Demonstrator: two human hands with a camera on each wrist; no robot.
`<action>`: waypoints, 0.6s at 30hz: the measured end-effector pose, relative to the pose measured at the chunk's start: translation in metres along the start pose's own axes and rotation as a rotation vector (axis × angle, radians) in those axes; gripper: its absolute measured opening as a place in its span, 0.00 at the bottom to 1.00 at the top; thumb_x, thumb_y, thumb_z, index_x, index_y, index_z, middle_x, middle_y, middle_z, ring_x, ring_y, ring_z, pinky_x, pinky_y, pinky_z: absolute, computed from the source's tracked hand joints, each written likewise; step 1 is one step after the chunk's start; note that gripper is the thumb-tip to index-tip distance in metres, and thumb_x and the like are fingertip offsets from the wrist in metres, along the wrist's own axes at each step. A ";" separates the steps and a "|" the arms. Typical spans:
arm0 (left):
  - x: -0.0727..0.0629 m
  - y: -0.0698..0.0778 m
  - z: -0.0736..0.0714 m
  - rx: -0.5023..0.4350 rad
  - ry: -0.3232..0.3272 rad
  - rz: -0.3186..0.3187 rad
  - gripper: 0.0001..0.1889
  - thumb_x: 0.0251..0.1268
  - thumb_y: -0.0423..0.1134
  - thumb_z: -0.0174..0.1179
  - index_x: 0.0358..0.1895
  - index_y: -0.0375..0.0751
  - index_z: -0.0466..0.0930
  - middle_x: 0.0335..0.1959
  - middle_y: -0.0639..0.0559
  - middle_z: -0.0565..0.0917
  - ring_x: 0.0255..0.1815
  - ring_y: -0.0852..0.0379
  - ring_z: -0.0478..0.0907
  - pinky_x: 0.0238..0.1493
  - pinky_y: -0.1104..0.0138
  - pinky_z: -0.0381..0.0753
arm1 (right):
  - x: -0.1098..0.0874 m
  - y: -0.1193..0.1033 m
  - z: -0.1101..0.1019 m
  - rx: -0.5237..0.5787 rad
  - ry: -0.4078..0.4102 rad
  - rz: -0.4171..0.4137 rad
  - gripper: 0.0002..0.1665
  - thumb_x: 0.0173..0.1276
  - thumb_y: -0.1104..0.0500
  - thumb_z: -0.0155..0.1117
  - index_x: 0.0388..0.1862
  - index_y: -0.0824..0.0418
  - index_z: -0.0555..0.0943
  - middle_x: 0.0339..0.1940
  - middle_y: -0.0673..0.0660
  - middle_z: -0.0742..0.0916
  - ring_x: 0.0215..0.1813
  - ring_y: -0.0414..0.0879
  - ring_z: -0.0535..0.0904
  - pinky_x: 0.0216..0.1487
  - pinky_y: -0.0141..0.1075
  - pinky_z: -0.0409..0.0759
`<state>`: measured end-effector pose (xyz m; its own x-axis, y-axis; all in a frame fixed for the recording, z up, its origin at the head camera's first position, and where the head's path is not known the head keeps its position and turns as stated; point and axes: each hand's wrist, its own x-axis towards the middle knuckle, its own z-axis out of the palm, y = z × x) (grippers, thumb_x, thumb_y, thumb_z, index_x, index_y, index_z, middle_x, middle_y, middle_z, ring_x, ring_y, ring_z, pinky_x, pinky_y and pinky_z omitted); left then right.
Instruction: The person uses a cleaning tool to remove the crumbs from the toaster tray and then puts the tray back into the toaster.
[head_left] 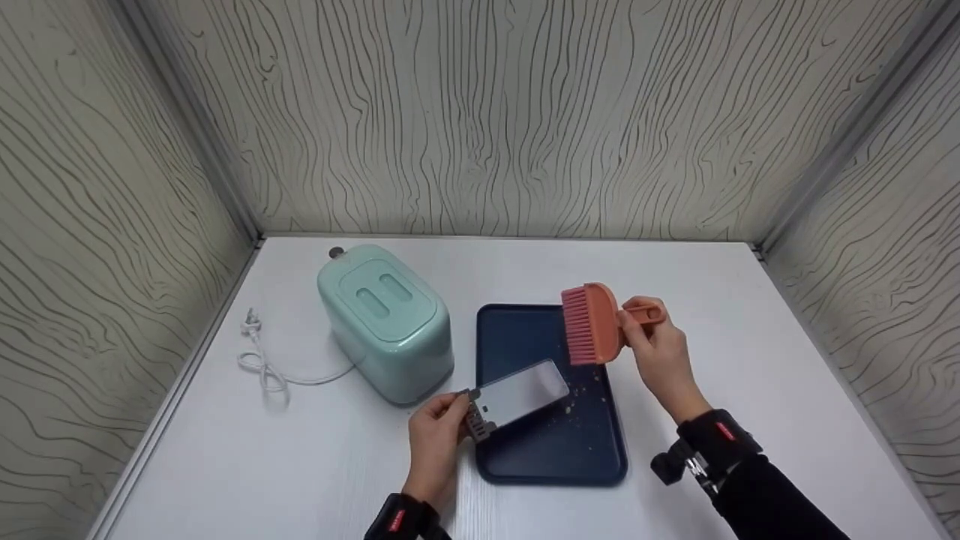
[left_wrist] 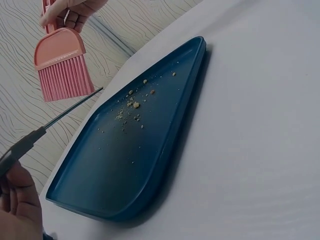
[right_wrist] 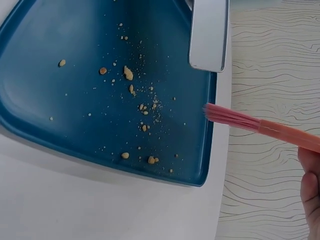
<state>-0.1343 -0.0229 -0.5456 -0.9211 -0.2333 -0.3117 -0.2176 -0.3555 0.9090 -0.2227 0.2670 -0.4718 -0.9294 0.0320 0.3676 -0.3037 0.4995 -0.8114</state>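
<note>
Fingers of the left hand pinch the dark grey, slotted end-piece of a flat, silvery rectangular plate with rounded corners, held above a dark blue rectangular tray with a raised rim. Those of the right hand are curled round the handle of an orange plastic brush with pink bristles, held over the tray's far right part, apart from the plate.

Pale tan crumbs lie scattered on the tray, so the step in hand looks like brushing the plate off over it; whether a stroke is starting or finished cannot be told. Another stroke would call for bringing the bristles onto the plate while the left hand steadies it.

In the head view, the plate's long axis slants from the grey end at near left to its free end at far right. The brush's handle points right, its bristles left, towards the tray.
</note>
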 end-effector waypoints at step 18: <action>0.000 -0.001 0.003 0.037 0.006 -0.018 0.12 0.67 0.39 0.66 0.43 0.31 0.84 0.36 0.48 0.83 0.34 0.57 0.79 0.38 0.65 0.82 | -0.010 -0.047 0.026 0.361 -0.171 0.063 0.14 0.80 0.61 0.56 0.57 0.69 0.74 0.38 0.63 0.84 0.35 0.45 0.84 0.36 0.34 0.83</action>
<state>-0.1353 -0.0196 -0.5457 -0.9150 -0.2330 -0.3294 -0.2457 -0.3258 0.9129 -0.2049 0.2211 -0.4493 -0.9607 -0.1070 0.2560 -0.2710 0.1642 -0.9485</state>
